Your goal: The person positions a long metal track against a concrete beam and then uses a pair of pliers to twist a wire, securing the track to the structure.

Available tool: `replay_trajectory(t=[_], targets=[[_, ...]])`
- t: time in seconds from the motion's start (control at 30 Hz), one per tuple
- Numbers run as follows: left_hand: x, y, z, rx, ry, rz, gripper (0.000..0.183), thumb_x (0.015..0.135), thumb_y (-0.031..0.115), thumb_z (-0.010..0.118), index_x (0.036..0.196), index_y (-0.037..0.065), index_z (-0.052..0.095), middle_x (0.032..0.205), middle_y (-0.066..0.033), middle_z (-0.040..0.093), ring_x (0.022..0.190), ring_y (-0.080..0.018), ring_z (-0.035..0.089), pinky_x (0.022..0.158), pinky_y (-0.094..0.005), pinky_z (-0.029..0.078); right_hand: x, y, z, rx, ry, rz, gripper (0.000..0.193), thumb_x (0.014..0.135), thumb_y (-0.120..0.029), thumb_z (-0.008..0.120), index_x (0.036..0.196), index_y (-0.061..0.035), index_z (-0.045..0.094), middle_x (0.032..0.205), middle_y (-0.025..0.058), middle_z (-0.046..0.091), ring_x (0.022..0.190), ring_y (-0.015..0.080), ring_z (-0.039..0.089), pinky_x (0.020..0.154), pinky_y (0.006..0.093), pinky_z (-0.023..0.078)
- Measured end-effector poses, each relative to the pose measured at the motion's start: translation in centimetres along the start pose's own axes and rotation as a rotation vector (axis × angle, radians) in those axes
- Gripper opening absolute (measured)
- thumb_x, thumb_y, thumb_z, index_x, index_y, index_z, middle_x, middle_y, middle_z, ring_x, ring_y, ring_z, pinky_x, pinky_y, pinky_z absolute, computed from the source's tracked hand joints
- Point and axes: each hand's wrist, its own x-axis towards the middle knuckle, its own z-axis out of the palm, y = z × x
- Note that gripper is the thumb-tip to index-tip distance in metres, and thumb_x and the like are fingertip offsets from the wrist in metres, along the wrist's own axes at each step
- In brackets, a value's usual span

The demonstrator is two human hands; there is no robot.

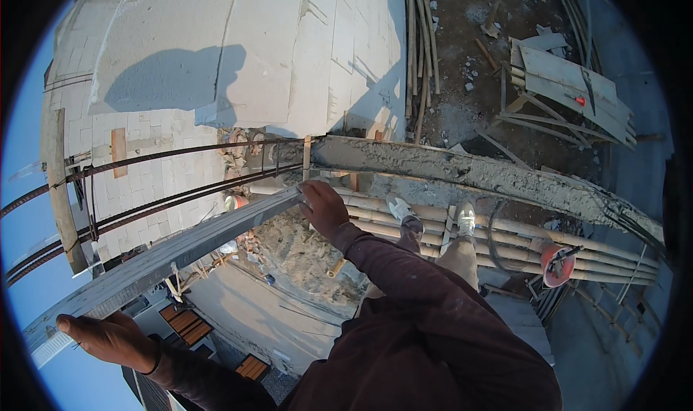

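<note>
A long, cement-stained grey plank point(166, 256) slants across from the lower left toward the middle. My left hand point(112, 339) grips it near its far left end, thumb uppermost, the other fingers partly hidden. At the other end, my right hand point(325, 207) is closed over the plank's edge. Just beyond the right hand runs a beam of rough grey concrete point(433, 162), with a small upright wooden stick point(307, 158) at its left end. Rusty steel bars point(155, 154) extend leftward from there, above the plank and roughly alongside it.
My shoes point(465, 219) stand on bamboo poles point(606, 256), high over the ground. A red bucket point(558, 264) with a tool in it sits on the right. Beyond the beam is a white block wall point(267, 21). A wooden post point(61, 187) rises at left; pale boards point(570, 75) lie upper right.
</note>
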Motion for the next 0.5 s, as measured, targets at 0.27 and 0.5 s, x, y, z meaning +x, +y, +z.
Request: replay_trajectory(t=[0.27,0.5], targets=[[-0.7,-1.2,0.0,-0.043,0.038,-0.026,0.072,0.096,0.058,0.045,0.118,-0.01,0.047,0.112,-0.0189,0.054,0.099,-0.0199,0.051,0.086,-0.0293,0.044,0.8,0.7,0.6,0.038,0.107,0.035,0.038,0.074,-0.005,0.068,0.11,-0.0031,0.059,0.109,0.0131,0.06,0.104,0.0309,0.058,0.092,0.0388,0.049],[-0.7,-2.1,0.9,0.061,0.033,-0.076,0.069,0.095,0.057,0.047,0.111,-0.01,0.047,0.103,-0.0179,0.055,0.094,-0.0197,0.055,0.085,-0.0294,0.047,1.1,1.9,1.6,0.023,0.05,0.044,0.044,0.073,-0.002,0.07,0.115,-0.0033,0.058,0.117,0.0138,0.058,0.109,0.0307,0.058,0.091,0.0394,0.05]])
